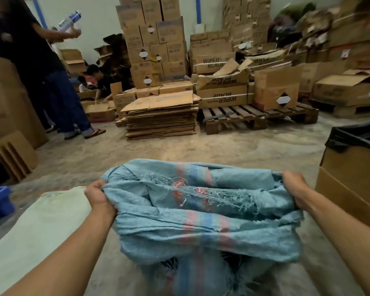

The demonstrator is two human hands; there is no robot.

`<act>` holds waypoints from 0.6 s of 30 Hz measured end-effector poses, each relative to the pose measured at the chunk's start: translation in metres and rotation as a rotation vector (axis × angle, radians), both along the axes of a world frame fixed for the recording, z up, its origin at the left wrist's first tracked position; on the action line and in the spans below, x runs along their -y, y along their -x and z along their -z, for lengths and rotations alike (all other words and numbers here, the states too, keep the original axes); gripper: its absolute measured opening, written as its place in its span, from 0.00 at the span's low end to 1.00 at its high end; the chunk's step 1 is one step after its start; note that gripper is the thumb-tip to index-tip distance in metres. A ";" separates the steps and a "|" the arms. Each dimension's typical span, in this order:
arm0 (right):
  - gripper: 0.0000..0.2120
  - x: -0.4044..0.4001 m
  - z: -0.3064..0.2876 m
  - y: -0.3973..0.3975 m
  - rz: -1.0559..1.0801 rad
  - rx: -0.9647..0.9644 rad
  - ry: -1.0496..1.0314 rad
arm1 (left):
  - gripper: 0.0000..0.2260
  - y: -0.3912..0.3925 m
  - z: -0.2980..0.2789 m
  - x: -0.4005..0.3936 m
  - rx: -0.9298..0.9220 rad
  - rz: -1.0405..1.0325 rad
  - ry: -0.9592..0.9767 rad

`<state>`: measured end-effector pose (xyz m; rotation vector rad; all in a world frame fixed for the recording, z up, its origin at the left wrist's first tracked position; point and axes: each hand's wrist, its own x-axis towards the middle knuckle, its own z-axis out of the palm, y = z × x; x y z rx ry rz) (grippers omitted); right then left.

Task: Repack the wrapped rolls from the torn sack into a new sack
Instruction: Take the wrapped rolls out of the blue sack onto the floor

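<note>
Low centre of frame: we hold the torn sack, blue, frayed, pink-and-blue stripe. Left grip has fingers curled into the sack's left edge, right grip bunches its right edge. Pale sack lies flat on the floor, lower left. Lined box at right. Flattened cardboard and pallet further back, centre.

The scene is lit evenly and rather dimly from overhead — shadows are kept soft. Straight lines are bowed at the edges, and the far right corner is smeared by blur.
</note>
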<state>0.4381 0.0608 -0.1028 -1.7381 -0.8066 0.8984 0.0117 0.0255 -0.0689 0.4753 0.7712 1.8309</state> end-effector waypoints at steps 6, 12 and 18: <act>0.17 0.004 0.005 0.024 -0.637 0.537 -0.103 | 0.25 -0.015 0.014 0.011 -0.159 0.295 0.118; 0.42 0.027 -0.002 0.098 -0.581 1.055 -0.519 | 0.59 -0.004 0.025 -0.004 -0.174 0.388 0.138; 0.42 0.064 0.024 0.140 -1.336 0.547 -0.079 | 0.50 -0.014 0.015 0.002 -0.106 0.262 0.019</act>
